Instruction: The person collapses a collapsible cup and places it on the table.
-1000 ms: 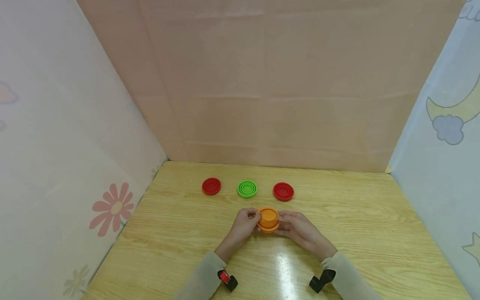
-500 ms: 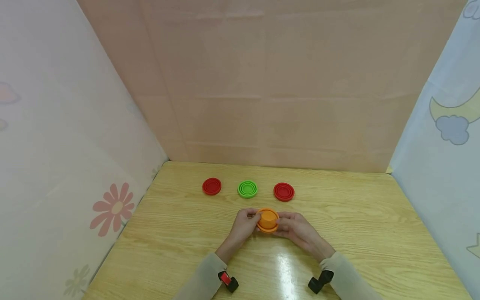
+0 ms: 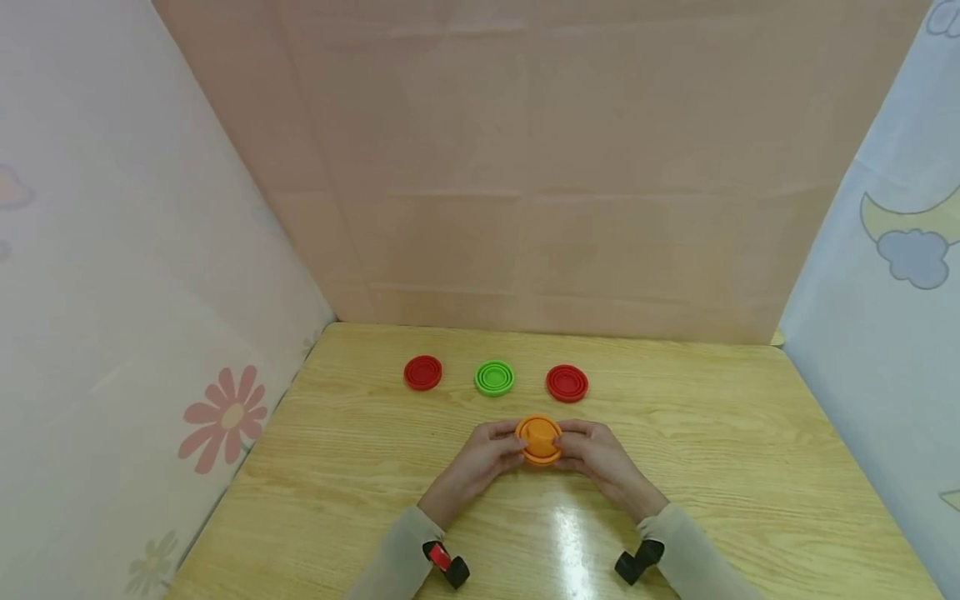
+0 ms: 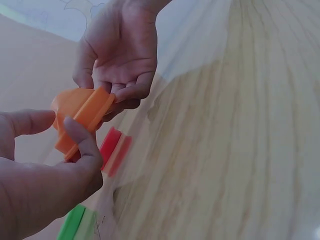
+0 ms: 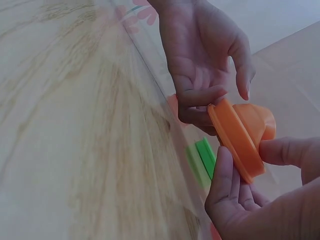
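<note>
1. Orange collapsible cup [image 3: 538, 439] held just above the wooden tabletop [image 3: 720, 467], near its middle, in front of the row of three flattened cups.
2. Left hand [image 3: 487, 454]: grip pinching the cup's wide rim, thumb on one face and fingertips curled behind, as shown in the left wrist view [image 4: 82, 125].
3. Right hand [image 3: 592, 454]: grip likewise pinching the opposite side of the rim, thumb [image 5: 280, 150] against the domed part, fingers [image 5: 222, 175] under the edge.
4. Cup tilted on edge, its narrower base standing proud of the rim: seemingly only partly collapsed or partly extended.
5. To handle well: keep both pinches on the stiff outer ring, opposite each other, and press or pull squarely along the cup's axis so that the soft folds move evenly rather than buckling on one side.
6. Worth keeping the thumbs centred on the base; an off-centre push probably tips the silicone sideways.
7. Behind, flat on the tabletop and well apart from the hands: left red cup [image 3: 423, 372], green cup [image 3: 494, 377], right red cup [image 3: 567, 383].
</note>
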Demonstrator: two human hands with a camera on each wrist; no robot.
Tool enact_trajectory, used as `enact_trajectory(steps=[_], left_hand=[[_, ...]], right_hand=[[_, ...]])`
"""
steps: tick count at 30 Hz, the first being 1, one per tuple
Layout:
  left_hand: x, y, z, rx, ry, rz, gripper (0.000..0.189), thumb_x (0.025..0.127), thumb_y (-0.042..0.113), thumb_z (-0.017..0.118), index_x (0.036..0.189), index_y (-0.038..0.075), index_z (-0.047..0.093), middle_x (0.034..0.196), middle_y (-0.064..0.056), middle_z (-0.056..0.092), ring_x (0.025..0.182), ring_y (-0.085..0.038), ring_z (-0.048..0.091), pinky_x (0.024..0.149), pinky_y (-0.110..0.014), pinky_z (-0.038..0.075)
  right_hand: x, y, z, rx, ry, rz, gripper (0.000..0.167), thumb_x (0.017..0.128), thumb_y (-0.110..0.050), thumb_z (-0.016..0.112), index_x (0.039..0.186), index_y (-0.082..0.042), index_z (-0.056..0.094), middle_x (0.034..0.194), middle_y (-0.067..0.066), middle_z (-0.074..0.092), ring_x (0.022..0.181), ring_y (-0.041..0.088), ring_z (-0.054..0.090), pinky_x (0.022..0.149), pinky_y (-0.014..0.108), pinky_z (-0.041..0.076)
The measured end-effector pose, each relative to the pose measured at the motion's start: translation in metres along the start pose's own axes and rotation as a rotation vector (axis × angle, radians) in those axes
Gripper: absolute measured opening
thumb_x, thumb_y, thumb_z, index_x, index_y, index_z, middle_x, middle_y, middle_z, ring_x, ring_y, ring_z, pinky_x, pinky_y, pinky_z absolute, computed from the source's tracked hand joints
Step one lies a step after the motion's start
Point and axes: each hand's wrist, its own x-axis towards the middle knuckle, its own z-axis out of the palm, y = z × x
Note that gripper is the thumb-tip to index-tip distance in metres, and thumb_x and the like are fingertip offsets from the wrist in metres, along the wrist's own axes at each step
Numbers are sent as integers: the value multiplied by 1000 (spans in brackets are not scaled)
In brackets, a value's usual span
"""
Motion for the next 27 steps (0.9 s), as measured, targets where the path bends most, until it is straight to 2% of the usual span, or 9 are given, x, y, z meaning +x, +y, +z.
enact_trajectory(steps=[3, 6, 11, 17, 21, 27], left_hand=[[-1, 0, 0, 20, 6, -7, 50, 99, 6, 67, 146, -6, 55, 130, -12, 71, 95, -9, 66, 82, -19, 59], [-1, -1, 3, 61, 32, -5, 48, 98, 6, 69, 144, -4, 58, 121, -8, 74, 92, -9, 67, 79, -19, 58], [2, -4, 7, 132, 98, 18, 48, 93, 0, 69, 139, -4, 61, 104, -3, 72, 87, -9, 66, 73, -18, 57], [3, -3, 6, 175, 138, 45, 47, 92, 2, 72, 137, -4, 63, 110, -7, 73, 91, -10, 67, 76, -20, 58], [2, -1, 10, 217, 162, 61, 46, 92, 1, 72, 137, -4, 63, 111, -10, 70, 89, -11, 65, 74, -19, 58], [-2, 1, 19, 321, 213, 102, 43, 90, -1, 75, 132, -2, 66, 116, -14, 67, 90, -12, 62, 74, -18, 58]], right_hand=[[0, 1, 1, -8, 3, 3, 52, 103, -12, 63, 145, 14, 48, 110, -2, 74, 94, 9, 71, 84, 25, 64], [0, 2, 1, -17, -1, 8, 51, 103, -12, 62, 144, 14, 49, 111, -1, 73, 95, 10, 71, 84, 25, 64], [-2, 3, -1, -5, -64, 3, 50, 102, -11, 64, 144, 13, 48, 113, -2, 73, 100, 11, 72, 88, 27, 64], [-4, 3, -3, 48, -140, -12, 56, 99, -7, 70, 145, 11, 43, 122, 0, 72, 108, 13, 71, 95, 28, 62], [-3, 4, 0, 57, -114, -14, 54, 96, -4, 74, 141, 10, 48, 118, 1, 74, 105, 14, 73, 93, 27, 63], [-2, 4, 6, 42, -50, -7, 52, 95, -3, 72, 138, 12, 48, 112, 0, 76, 98, 11, 73, 86, 25, 63]])
